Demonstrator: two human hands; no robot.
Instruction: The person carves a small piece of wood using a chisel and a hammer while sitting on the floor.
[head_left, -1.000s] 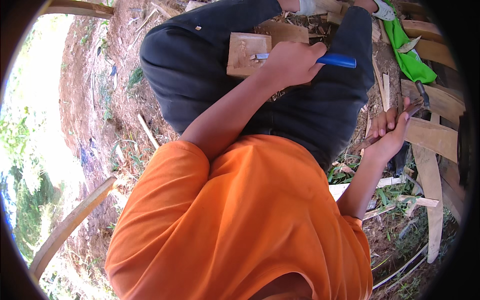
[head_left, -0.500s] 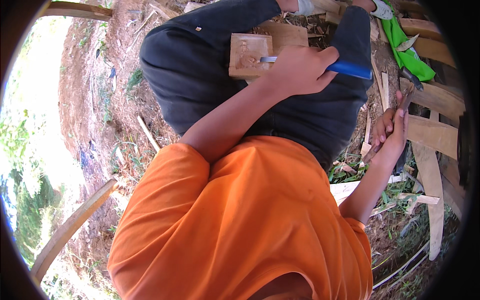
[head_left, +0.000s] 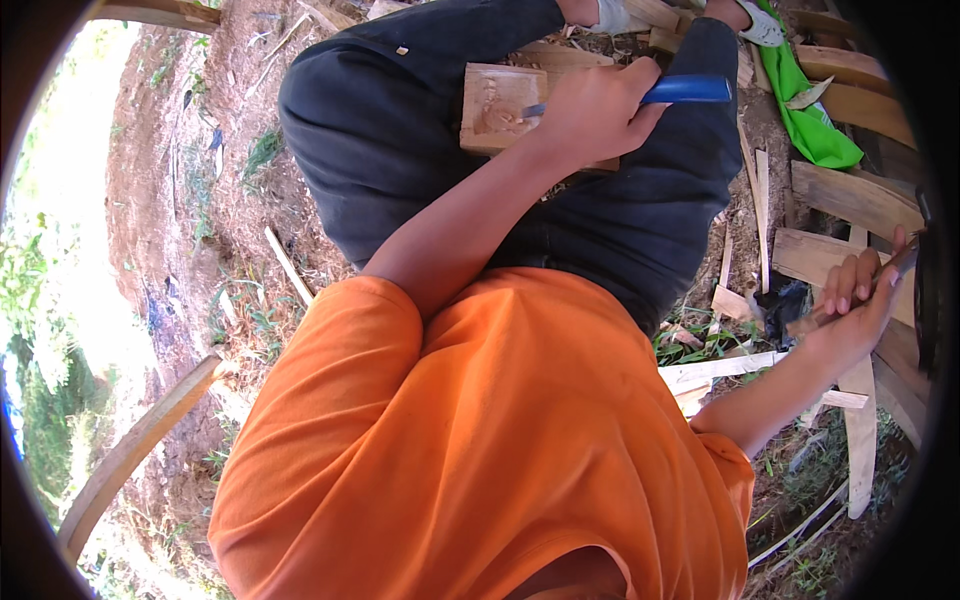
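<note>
My left hand (head_left: 597,110) is closed around a chisel (head_left: 690,89) with a blue handle, which points out to the right. The chisel's metal tip rests in the hollow of a small wooden block (head_left: 485,144), carved out like a shallow box. Pale shavings lie inside that hollow. Off to the right, my right hand (head_left: 858,298) grips the brown wooden handle of a hammer (head_left: 808,323), raised away from the chisel. The hammer's head is lost against the dark rim of the picture.
Another board (head_left: 565,56) lies behind the block, between my legs. A bright green bag (head_left: 815,120) is at the far right, with several curved planks (head_left: 850,195) below it. Thin wood strips (head_left: 763,220) and offcuts litter the ground. A curved beam (head_left: 140,455) stands at the left.
My right hand has swung the hammer outward to the right, away from the chisel. The chisel handle has tilted up slightly; its tip stays in the hollow.
</note>
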